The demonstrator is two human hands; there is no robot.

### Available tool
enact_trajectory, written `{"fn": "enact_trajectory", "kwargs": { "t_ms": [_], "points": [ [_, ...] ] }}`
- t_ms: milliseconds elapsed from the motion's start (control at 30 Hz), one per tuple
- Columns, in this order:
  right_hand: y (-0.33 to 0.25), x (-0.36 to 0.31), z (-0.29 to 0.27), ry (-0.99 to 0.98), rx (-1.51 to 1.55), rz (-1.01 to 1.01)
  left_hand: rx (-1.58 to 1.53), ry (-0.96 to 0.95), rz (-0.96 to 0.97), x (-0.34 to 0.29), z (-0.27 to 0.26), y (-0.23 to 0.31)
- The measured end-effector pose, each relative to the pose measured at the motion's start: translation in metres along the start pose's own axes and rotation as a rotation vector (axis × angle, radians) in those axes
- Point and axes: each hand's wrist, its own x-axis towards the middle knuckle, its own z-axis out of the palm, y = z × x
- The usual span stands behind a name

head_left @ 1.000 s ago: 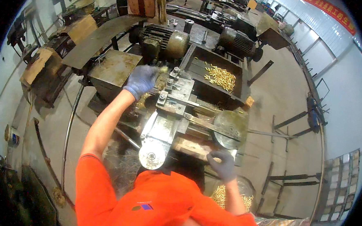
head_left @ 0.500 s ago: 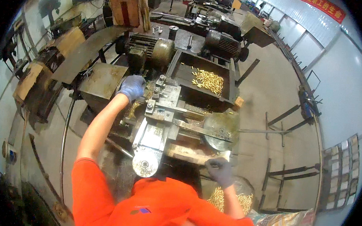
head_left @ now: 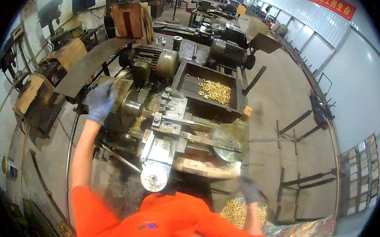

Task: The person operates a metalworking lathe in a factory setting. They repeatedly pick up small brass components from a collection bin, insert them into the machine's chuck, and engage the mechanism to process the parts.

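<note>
My left hand (head_left: 99, 101), in a grey-blue glove, is raised at the left of a small metal lathe (head_left: 168, 113). Its fingers are closed round what looks like a small brush (head_left: 122, 75), whose pale tip points up and away. Right beside that hand is the lathe's round chuck (head_left: 132, 108). My right hand (head_left: 248, 189), in a dark grey glove, hovers at the edge of a round container heaped with small brass pieces (head_left: 242, 212). Motion smears its fingers, so their grip cannot be made out.
Beyond the lathe, a dark metal tray (head_left: 192, 81) holds more brass pieces (head_left: 216, 92). Two motors (head_left: 158, 62) stand behind. At the lathe's right is a round metal disc (head_left: 229, 142). A woven sack (head_left: 302, 236) lies at lower right; metal bars (head_left: 309, 182) stand on the floor.
My left hand has moved left and nearer, away from the lathe's middle, uncovering the chuck; the brush now shows. My right hand has moved right and nearer, over the container's edge.
</note>
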Motion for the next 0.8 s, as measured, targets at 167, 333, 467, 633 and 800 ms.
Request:
{"fn": "enact_trajectory", "kwargs": {
  "t_ms": [167,333,467,633,800],
  "points": [
    [0.126,-0.010,-0.057,0.204,-0.279,0.261,0.183,-0.119,-0.025,-0.055,-0.012,-0.050],
    [0.245,-0.068,-0.062,0.062,-0.781,0.706,0.089,-0.276,-0.150,-0.049,-0.026,-0.037],
    [0.393,-0.109,-0.046,-0.171,-0.590,0.758,0.044,-0.255,-0.120,-0.058,-0.010,-0.054],
    [0.373,-0.105,-0.024,-0.114,-0.600,0.847,0.040,-0.289,-0.133,-0.055,-0.023,-0.053],
    [0.380,-0.102,-0.031,-0.063,-0.494,0.959,-0.022,-0.281,-0.123,-0.060,-0.014,-0.060]
  ]
}}
